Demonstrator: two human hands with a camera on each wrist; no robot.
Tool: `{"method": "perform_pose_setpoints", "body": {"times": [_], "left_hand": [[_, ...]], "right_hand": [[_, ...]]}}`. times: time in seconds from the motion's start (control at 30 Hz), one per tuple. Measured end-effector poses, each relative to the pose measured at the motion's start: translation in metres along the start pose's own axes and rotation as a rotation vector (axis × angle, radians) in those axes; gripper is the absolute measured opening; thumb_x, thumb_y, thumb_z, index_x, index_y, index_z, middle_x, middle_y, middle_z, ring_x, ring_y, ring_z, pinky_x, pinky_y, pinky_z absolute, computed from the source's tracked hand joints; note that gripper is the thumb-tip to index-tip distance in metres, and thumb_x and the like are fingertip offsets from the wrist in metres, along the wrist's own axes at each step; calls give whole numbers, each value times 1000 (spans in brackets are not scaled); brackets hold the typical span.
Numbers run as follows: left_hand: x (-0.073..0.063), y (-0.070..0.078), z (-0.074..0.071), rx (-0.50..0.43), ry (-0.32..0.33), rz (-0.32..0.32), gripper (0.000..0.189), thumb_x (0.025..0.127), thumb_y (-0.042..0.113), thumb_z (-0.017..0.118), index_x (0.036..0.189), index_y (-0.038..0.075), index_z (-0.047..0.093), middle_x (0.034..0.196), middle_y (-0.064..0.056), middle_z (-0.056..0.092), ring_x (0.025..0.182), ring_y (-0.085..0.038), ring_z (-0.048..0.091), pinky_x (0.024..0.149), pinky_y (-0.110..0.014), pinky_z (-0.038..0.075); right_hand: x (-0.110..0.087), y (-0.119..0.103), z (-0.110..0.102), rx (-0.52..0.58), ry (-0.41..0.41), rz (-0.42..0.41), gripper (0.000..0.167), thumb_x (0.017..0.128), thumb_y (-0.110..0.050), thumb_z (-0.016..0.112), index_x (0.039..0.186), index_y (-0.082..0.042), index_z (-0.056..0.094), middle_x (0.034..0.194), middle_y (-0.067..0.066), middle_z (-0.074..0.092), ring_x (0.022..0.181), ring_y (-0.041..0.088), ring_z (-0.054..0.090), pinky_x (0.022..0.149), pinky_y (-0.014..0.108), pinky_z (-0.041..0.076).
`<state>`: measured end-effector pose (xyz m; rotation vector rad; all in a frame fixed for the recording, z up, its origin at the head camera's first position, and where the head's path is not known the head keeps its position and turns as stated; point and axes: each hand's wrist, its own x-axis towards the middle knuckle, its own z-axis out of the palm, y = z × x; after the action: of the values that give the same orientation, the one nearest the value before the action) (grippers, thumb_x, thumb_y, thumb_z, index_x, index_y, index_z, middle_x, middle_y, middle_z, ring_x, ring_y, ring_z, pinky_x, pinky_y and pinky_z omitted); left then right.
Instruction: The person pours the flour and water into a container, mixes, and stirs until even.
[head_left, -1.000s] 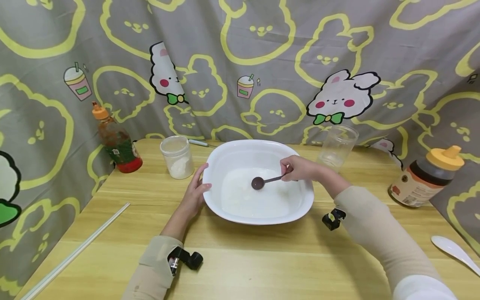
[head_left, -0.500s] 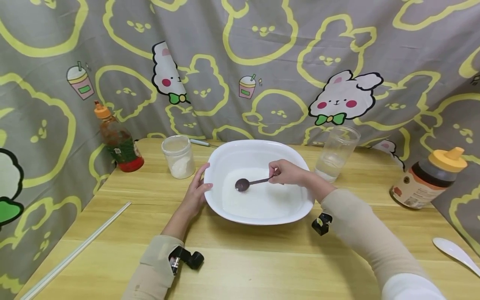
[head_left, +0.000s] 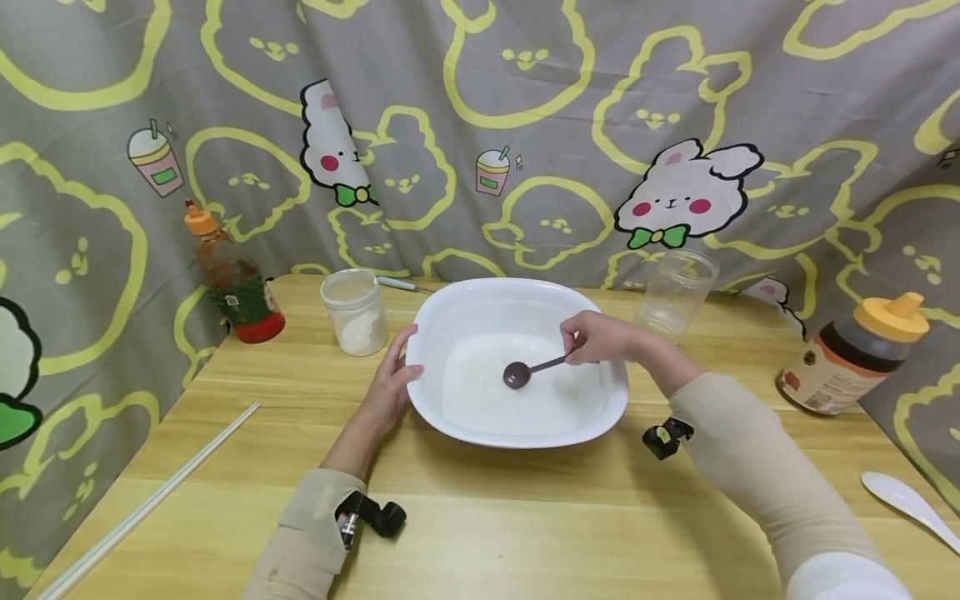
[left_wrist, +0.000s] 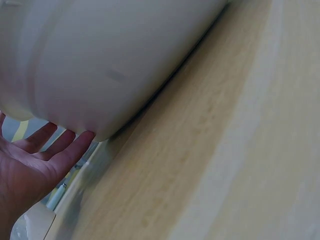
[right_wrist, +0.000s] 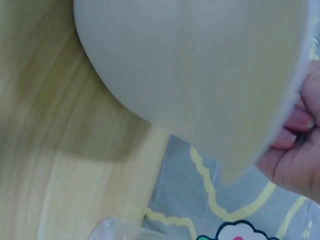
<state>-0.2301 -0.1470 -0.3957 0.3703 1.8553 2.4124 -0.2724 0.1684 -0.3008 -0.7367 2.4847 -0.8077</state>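
Note:
A white basin (head_left: pixel 510 300) stands on the table with a pale, whitish layer over its floor. My left hand (head_left: pixel 388 385) holds its left side, thumb at the rim; in the left wrist view several fingertips of that hand (left_wrist: pixel 40 155) touch the outer wall. Over the basin's right part, my right hand (head_left: pixel 600 337) pinches the handle of a dark brown measuring spoon (head_left: pixel 517 375), whose round bowl is down near the whitish layer. The right wrist view shows the curled right hand (right_wrist: pixel 300 145) behind the basin wall; the spoon is hidden there.
Left of the basin are a jar of white powder (head_left: pixel 354 312), a red sauce bottle (head_left: pixel 238 283) and chopsticks (head_left: pixel 150 500). Behind it lies a thin-handled tool (head_left: pixel 397 284). On the right stand a clear glass (head_left: pixel 678 292) and a brown sauce bottle (head_left: pixel 851 354), near a white spoon (head_left: pixel 907 504).
The right hand has swung the measuring spoon left across the basin and then back right, close to where it was. My left hand has stayed on the basin.

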Motion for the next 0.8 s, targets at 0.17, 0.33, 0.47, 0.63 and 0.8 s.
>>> {"method": "perform_pose_setpoints", "body": {"times": [0.17, 0.33, 0.47, 0.63, 0.8], "left_hand": [[-1, 0, -1, 6, 5, 1, 63, 78, 3, 45, 135, 19, 24, 122, -25, 36, 103, -43, 40, 73, -47, 45], [-1, 0, -1, -3, 7, 0, 64, 78, 4, 44, 136, 19, 24, 123, -24, 35, 103, -44, 39, 72, -45, 46], [-1, -1, 0, -16, 6, 6, 64, 77, 4, 44, 136, 19, 23, 124, -26, 33, 105, -46, 37, 71, -43, 47], [-1, -1, 1, -15, 0, 13, 64, 77, 5, 44, 136, 18, 23, 125, -27, 32, 105, -47, 37, 72, -45, 47], [-1, 0, 1, -12, -1, 4, 64, 77, 5, 45, 136, 19, 23, 126, -23, 34, 106, -42, 38, 74, -45, 46]], "right_hand": [[-6, -1, -1, 121, -140, 13, 8, 76, 3, 56, 72, -1, 50, 53, 1, 44, 49, 12, 36, 47, 22, 29], [4, -4, 15, 143, -158, -86, 7, 77, 0, 57, 73, -2, 52, 50, 0, 42, 46, 11, 36, 45, 21, 29], [19, -12, 35, 116, -55, -149, 8, 77, -2, 59, 73, -4, 53, 48, -1, 41, 44, 10, 36, 45, 21, 30], [33, -17, 49, 30, 123, -129, 10, 76, -3, 61, 72, -7, 52, 52, -1, 45, 47, 10, 37, 45, 21, 31], [35, -15, 48, -83, 262, -76, 11, 75, -4, 61, 70, -7, 52, 55, -1, 49, 49, 11, 40, 47, 22, 33]]}}
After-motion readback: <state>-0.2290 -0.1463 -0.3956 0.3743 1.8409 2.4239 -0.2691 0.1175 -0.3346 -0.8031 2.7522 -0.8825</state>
